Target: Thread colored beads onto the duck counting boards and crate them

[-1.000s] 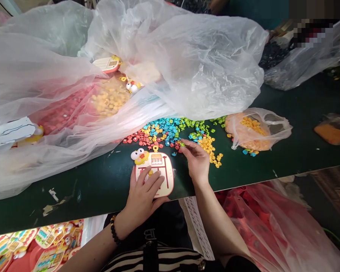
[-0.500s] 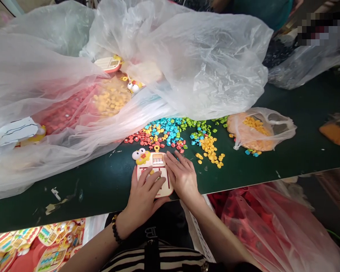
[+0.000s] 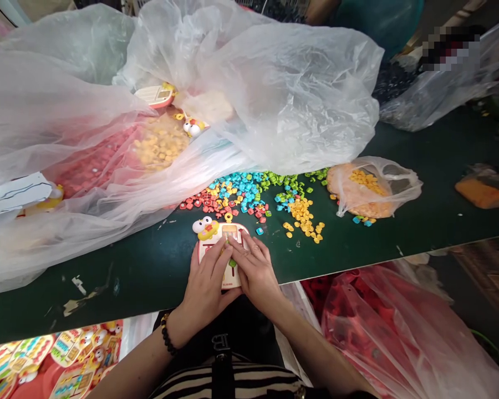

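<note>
Cream plastic toy (image 3: 228,281) lies at the near edge of the green table (image 3: 158,277), under both hands. Left hand (image 3: 203,280): fingers over its left side, slightly parted, thumb at near edge. Right hand (image 3: 256,271): fingers bent, close together, tips mid-toy by a green piece (image 3: 232,263). Tips partly hidden, can't tell if either pinches. Loose pieces (image 3: 247,191) just beyond.
</note>
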{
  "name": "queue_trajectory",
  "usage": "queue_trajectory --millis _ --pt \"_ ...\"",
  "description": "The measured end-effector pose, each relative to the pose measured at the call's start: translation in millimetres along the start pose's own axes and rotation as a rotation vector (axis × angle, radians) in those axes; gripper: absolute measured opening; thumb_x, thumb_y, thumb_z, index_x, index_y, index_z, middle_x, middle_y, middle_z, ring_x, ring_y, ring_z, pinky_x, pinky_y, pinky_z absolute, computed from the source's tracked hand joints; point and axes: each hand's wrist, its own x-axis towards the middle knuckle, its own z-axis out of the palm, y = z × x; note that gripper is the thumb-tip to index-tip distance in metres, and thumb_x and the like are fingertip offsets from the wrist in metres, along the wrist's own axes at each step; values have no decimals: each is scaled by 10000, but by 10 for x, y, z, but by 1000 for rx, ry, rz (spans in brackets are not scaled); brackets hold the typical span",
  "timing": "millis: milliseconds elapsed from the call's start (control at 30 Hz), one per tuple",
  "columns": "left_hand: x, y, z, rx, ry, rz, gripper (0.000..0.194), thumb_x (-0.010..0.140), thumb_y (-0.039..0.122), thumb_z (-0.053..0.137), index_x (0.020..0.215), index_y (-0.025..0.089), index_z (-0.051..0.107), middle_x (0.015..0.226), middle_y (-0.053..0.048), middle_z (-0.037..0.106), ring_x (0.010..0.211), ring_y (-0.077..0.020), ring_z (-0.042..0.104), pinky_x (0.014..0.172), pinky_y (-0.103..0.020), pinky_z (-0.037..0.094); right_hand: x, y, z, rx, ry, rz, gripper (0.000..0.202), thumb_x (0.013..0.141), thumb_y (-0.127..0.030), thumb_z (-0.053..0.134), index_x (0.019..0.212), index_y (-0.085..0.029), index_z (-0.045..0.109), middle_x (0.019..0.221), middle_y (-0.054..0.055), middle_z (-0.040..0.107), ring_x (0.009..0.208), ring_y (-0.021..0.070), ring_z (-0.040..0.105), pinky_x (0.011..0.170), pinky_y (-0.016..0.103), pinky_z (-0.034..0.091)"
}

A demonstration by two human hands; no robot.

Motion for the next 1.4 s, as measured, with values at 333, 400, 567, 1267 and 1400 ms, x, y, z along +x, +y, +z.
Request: queue_trajectory --millis 333,400,567,1267,1400 --pt "63 69 -95 56 -161 -44 591 807 431 652 1335 226 483 1396 -97 524 1242 -314 471 1098 -611 217 474 967 -280 -157 51 320 243 855 -161 525 1025 -191 696 973 108 729 926 280 666 823 446 544" --pt "66 96 -96 76 -154 -74 666 798 427 661 1382 207 430 1461 -135 438 1267 -326 446 1096 -631 204 485 953 -252 -143 87 339 253 851 -166 522 1044 -188 684 946 110 714 879 267 660 797 436 548" --pt "86 91 -100 35 -174 -73 654 781 446 681 1347 201 465 1413 -118 500 1233 -311 463 1118 -621 182 450 653 -235 190 238 353 219 862 -207 536 1024 -238 679 989 68 659 817 176 652 717 321 573" --pt "-13 15 17 44 -42 19 459 828 479 630 1214 234 592 1275 -49 625 1253 -295 465 1165 -591 125 339 344 2 212 55 168 238 930 -222 501 1054 -245 704 1172 59 698 1064 189 669 918 350 548" --pt "-9 18 7 33 -51 19 455 839 461 622 1232 236 572 1269 -47 623 1242 -291 471 1165 -593 114 165 251 -71 65 4 122 325 933 -205 494 1226 -243 628 1251 78 654 1203 228 587 959 411 512"
